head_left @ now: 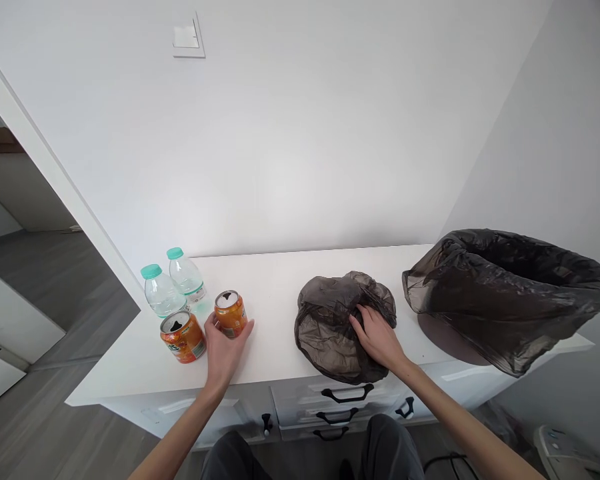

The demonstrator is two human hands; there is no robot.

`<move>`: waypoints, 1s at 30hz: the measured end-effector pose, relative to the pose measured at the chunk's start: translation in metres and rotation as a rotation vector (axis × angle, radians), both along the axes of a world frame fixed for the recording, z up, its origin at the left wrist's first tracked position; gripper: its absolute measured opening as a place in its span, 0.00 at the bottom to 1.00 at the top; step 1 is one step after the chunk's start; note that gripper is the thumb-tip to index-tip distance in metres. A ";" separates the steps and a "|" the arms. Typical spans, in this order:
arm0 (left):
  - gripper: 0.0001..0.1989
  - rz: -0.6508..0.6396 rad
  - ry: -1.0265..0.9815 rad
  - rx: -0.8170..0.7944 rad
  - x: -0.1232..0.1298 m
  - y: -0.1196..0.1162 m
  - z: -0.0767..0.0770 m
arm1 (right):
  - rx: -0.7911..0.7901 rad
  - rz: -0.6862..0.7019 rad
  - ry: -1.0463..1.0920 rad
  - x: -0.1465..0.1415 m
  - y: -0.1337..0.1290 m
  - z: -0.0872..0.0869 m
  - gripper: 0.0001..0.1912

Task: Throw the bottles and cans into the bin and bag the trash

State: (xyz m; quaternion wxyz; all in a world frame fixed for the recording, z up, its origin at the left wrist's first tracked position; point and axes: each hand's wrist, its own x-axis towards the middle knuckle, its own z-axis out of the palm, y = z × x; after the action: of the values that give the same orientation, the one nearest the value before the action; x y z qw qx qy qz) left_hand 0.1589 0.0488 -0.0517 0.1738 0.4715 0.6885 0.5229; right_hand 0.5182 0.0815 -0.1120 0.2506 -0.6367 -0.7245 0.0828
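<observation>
My left hand [225,353] has its thumb and fingers around an orange drink can [233,317], which stands upright on the white cabinet top with its tab hole open. Just left of it stands a second opened orange can [184,339], apart from the hand. Two clear plastic bottles with teal caps, a front bottle [164,293] and a rear bottle [186,275], are behind the cans. My right hand [377,337] grips a crumpled, see-through black plastic bag [330,327] lying on the cabinet; some of its fingers are hidden in the folds.
A bin lined with a black bag [480,313] stands at the right, its mouth wide and the liner overhanging the cabinet's front edge. Drawers with black handles [347,393] are below the white cabinet top [270,287]. A light switch [187,37] is on the wall.
</observation>
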 end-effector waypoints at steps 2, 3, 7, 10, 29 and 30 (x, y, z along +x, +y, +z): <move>0.47 0.035 -0.036 0.045 0.008 -0.021 -0.008 | -0.001 -0.003 -0.009 0.000 0.001 -0.001 0.31; 0.47 0.058 -0.038 0.059 0.012 -0.032 -0.013 | -0.002 -0.005 -0.013 0.000 0.001 -0.001 0.31; 0.36 -0.122 0.020 0.032 0.029 -0.065 -0.023 | 0.002 -0.009 -0.029 0.000 0.001 -0.001 0.30; 0.30 -0.319 0.022 -0.017 0.032 -0.059 -0.020 | 0.003 -0.006 -0.032 -0.001 0.000 0.000 0.31; 0.41 -0.280 -0.190 -0.150 -0.007 -0.007 0.004 | 0.060 -0.021 -0.030 0.000 0.005 -0.012 0.28; 0.41 -0.306 -0.190 -0.141 -0.007 -0.004 0.002 | 0.061 -0.021 -0.030 0.000 0.005 -0.012 0.28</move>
State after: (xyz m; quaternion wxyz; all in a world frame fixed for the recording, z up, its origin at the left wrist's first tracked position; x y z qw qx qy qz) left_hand 0.1516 0.0445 -0.0493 0.3483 0.5059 0.6241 0.4829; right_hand 0.5184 0.0861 -0.1245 0.2597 -0.6374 -0.7238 0.0483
